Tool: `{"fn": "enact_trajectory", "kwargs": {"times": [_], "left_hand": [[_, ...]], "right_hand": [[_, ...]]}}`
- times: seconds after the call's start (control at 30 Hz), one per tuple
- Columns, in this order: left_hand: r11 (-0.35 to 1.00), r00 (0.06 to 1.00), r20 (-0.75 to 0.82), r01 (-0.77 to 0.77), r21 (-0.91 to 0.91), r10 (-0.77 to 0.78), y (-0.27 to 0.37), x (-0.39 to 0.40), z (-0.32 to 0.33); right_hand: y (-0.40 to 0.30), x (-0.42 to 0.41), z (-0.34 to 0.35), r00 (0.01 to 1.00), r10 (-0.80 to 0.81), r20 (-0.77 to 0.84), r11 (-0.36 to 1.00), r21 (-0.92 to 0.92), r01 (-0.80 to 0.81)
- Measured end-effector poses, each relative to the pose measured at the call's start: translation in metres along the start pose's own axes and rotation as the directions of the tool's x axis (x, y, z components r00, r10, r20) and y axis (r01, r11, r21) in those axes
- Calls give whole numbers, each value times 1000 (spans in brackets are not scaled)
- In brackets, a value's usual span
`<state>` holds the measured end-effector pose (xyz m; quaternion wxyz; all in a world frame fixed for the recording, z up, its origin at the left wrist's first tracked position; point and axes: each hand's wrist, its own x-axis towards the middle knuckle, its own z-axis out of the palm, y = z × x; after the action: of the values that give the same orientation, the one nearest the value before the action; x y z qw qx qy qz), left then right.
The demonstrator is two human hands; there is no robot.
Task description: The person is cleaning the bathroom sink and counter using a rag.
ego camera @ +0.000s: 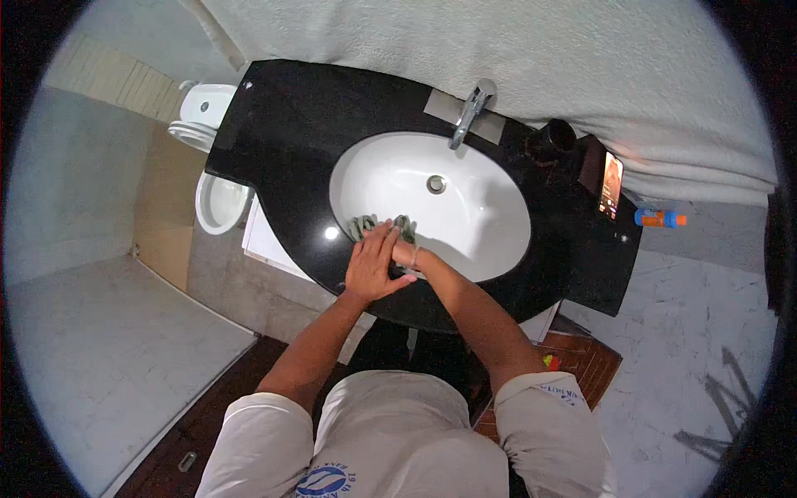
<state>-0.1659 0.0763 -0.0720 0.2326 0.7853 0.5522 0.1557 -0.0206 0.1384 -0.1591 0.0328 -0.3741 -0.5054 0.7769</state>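
A crumpled grey-green cloth (406, 229) lies at the near left rim of the white oval washbasin (498, 249), bunched on both sides of my fingers. My left hand (373, 264) rests back up across the cloth and my right hand's fingers, its own fingers stretched forward and its thumb out to the right. From the right, my right hand (406, 254) reaches partly beneath it and presses on the cloth. The right fingers are mostly hidden, and so is the left palm. Beyond my hands is the round metal drain (436, 184).
A chrome faucet (473, 111) rises behind the basin on the black countertop (292, 124). At the right stand a dark cup (559, 137), a lit phone (611, 185) propped upright and a blue bottle with an orange cap (659, 218). A white toilet (221, 208) is at the left.
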Motion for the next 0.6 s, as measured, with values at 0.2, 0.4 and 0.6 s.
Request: {"fn": "enact_trajectory", "kwargs": {"times": [0.2,0.4,0.6], "left_hand": [[995,994,101,29,98,-39,1,-5,-6],[997,995,98,-7,73,0,3,-1,-1],[998,995,101,12,66,-19,2,-2,0]], "right_hand": [[13,-95,-36,970,174,170,645,-764,18],[64,-146,-140,752,659,23,146,-985,-98],[38,-190,-180,809,331,-486,-367,-856,-364]]}}
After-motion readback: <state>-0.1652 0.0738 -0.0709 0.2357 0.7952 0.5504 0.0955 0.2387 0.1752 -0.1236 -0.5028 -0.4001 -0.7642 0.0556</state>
